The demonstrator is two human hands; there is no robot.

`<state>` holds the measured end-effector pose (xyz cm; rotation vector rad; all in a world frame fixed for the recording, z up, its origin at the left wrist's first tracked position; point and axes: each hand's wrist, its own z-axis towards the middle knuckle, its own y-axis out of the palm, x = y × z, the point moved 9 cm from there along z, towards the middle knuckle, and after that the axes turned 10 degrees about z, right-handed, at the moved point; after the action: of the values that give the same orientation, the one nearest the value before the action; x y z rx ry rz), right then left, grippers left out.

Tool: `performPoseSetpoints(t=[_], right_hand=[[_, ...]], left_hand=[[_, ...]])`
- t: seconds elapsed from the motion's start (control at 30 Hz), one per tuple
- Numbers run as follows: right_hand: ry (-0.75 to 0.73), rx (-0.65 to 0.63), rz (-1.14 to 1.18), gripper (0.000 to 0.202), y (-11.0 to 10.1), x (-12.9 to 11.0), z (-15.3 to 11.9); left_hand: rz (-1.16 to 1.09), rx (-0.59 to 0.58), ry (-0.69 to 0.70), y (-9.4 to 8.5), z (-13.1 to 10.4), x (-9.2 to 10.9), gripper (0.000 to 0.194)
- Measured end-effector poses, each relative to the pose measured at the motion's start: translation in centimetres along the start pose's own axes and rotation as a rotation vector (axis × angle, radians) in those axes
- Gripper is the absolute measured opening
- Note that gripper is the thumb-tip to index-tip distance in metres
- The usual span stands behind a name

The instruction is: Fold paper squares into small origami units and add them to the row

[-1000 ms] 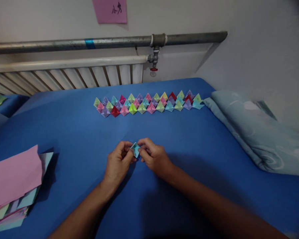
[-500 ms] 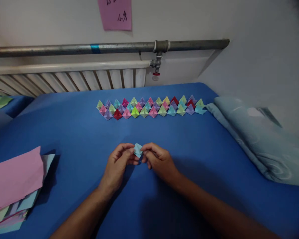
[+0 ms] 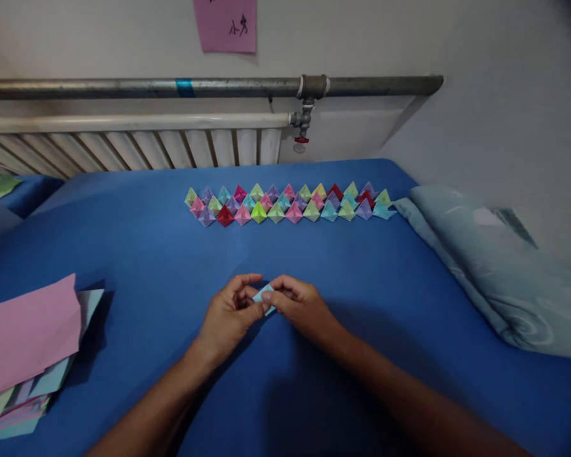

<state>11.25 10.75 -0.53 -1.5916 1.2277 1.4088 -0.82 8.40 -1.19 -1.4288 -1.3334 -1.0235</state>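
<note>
A small piece of folded light-blue paper point(image 3: 263, 294) is held between my two hands, above the blue surface point(image 3: 137, 254). My left hand point(image 3: 229, 312) grips its lower left side, with the thumb near the bottom corner and the index finger lifted off it. My right hand point(image 3: 301, 306) pinches the right side, its thumb lying across the front face. The fingertips behind the paper are partly hidden. Farther back, several small folded paper pieces point(image 3: 276, 212) in many colours stand in close rows.
At the left lies a stack of coloured paper with a pink sheet point(image 3: 28, 339) on top. A folded pale-green blanket point(image 3: 485, 273) rests at the right. Behind the surface are a white radiator point(image 3: 171, 149), a metal pipe point(image 3: 247, 87) and a red-handled valve point(image 3: 301, 139).
The light-blue paper has turned and tilted between my fingers. My right thumb has moved onto its front, and my left thumb has shifted to its lower edge. The view has shifted slightly.
</note>
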Motion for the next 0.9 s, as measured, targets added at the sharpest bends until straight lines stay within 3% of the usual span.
performPoseSetpoints(t=[0.17, 0.27, 0.37, 0.7, 0.9], right_hand=[[0.027, 0.029, 0.053, 0.014, -0.3, 0.3, -0.1], [0.031, 0.069, 0.089, 0.017, -1.0, 0.1, 0.0], [0.031, 0.075, 0.112, 0.018, -1.2, -0.2, -0.1], [-0.063, 0.05, 0.035, 0.017, -1.2, -0.7, -0.2], [0.038, -0.035, 0.125, 0.019, -0.6, -0.3, -0.2]], left_hand=[[0.047, -0.055, -0.009, 0.4, 0.0, -0.1, 0.038], [0.088, -0.167, -0.042, 1.3, -0.3, 0.0, 0.027], [0.137, -0.253, -0.051, 2.1, -0.7, 0.2, 0.032], [0.378, -0.134, 0.148, 1.4, -1.0, 1.6, 0.034], [0.188, -0.279, 0.01, 2.0, -0.8, 0.8, 0.031]])
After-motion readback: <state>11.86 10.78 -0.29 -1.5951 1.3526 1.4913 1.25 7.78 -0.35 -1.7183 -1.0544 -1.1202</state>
